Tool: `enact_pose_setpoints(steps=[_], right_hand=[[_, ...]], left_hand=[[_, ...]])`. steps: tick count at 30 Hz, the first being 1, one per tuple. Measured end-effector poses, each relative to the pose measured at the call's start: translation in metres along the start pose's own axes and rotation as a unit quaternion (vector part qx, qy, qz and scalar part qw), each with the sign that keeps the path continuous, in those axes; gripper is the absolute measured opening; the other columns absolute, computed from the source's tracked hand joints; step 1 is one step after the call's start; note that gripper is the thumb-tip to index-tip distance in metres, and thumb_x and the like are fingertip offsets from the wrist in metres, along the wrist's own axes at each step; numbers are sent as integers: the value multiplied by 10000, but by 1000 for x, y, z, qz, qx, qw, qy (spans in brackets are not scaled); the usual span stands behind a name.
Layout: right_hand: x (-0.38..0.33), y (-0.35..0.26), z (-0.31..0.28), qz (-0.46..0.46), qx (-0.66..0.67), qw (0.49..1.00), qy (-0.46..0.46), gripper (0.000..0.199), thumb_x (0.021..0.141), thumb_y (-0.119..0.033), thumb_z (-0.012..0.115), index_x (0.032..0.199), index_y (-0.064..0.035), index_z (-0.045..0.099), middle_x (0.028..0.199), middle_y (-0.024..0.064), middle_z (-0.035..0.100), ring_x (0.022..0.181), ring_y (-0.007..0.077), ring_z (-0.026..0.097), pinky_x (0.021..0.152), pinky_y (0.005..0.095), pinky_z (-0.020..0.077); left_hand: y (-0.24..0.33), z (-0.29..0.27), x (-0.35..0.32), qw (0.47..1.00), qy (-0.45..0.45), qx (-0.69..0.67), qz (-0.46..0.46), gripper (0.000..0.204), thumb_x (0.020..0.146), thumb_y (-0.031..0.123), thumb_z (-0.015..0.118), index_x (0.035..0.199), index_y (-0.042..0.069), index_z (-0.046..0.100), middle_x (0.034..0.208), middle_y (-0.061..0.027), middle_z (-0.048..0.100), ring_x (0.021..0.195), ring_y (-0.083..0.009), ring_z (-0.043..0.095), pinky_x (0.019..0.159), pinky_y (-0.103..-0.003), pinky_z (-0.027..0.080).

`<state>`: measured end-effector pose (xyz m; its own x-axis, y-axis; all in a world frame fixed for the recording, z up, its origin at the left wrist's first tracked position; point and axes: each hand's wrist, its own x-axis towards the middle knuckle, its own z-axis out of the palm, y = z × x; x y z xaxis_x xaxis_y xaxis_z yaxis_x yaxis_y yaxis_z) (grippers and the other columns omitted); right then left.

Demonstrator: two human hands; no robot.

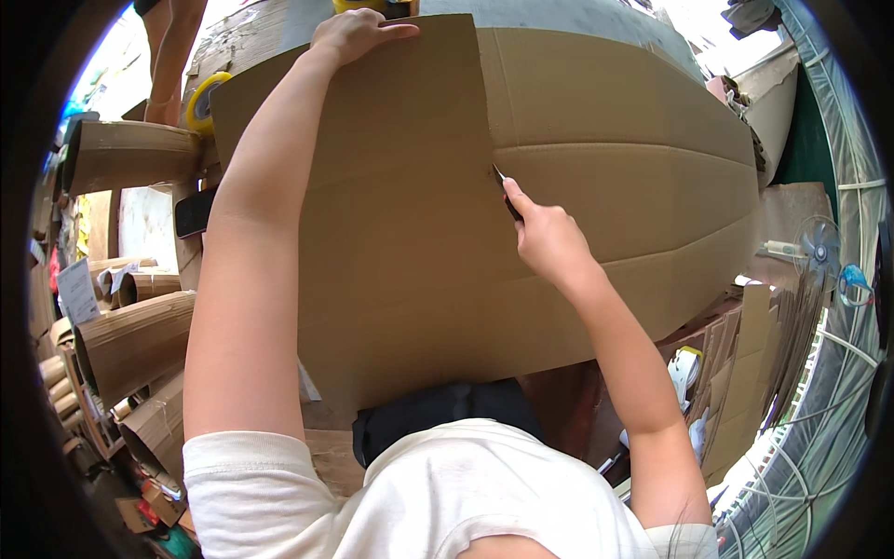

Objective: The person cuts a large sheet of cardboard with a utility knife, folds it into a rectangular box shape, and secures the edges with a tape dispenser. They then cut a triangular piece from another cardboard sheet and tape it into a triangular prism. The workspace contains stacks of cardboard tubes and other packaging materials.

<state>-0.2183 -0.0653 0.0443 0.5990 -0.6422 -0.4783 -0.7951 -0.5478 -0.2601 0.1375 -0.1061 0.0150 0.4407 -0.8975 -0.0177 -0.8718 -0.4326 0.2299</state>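
A large brown cardboard sheet point(400, 214) lies in front of me, reaching from its far edge down to my waist. To its right is a creased cardboard panel point(624, 112); a straight line divides the two from the far edge to the knife's tip. My right hand point(551, 240) is closed around a dark-handled utility knife point(510, 199), its blade touching the cardboard at the near end of that line. At the far edge my left hand point(352, 35) presses down on the sheet, thumb stretched to the right; its other fingers are partly hidden.
A yellow tape roll point(203, 102) and a dark phone point(194, 213) are beside the sheet's left edge. Curved cardboard pieces point(140, 340) stack at the left. Upright cardboard sheets point(740, 373) and a small fan point(819, 244) stand at the right. Another person's legs point(170, 56) show at far left.
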Motion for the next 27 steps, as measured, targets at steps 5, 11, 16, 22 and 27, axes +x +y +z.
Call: enact_pose_setpoints(steps=[5, 11, 16, 22, 27], right_hand=[[-42, 4, 14, -16, -5, 999, 33, 546, 836, -70, 474, 1358, -155, 338, 597, 167, 578, 534, 315, 591, 492, 420, 489], [-21, 15, 16, -63, 10, 995, 80, 555, 802, -12, 458, 1336, -143, 380, 627, 185, 582, 571, 328, 597, 551, 418, 503], [-3, 2, 1, 3, 35, 999, -5, 627, 738, 47, 442, 1334, -138, 384, 633, 170, 588, 544, 301, 591, 518, 385, 503], [-45, 7, 16, -10, -10, 999, 37, 661, 735, 26, 474, 1356, -165, 351, 614, 176, 585, 546, 322, 602, 519, 417, 505], [-86, 30, 58, 7, 26, 1000, -9, 543, 824, -101, 501, 1342, -200, 370, 716, 217, 619, 683, 378, 621, 651, 466, 505]], left_hand=[[-4, -1, 0, 999, -19, -49, -1, 699, 677, 801, 423, 646, 122, 585, 663, -38, 613, 697, -187, 611, 669, -325, 432], [-2, -18, -7, 999, 24, -9, 32, 688, 748, 686, 489, 704, 21, 659, 815, -196, 644, 845, -316, 626, 781, -399, 464], [0, -16, -6, 999, 17, 14, 45, 669, 738, 660, 534, 709, 2, 653, 818, -191, 643, 843, -326, 621, 770, -398, 464], [-10, -12, -8, 997, 45, -31, 52, 700, 729, 688, 515, 653, 1, 629, 745, -183, 638, 781, -319, 629, 727, -390, 470], [-10, -24, -11, 999, 4, -22, 35, 702, 739, 688, 498, 663, 4, 633, 722, -182, 629, 747, -289, 625, 706, -397, 458]])
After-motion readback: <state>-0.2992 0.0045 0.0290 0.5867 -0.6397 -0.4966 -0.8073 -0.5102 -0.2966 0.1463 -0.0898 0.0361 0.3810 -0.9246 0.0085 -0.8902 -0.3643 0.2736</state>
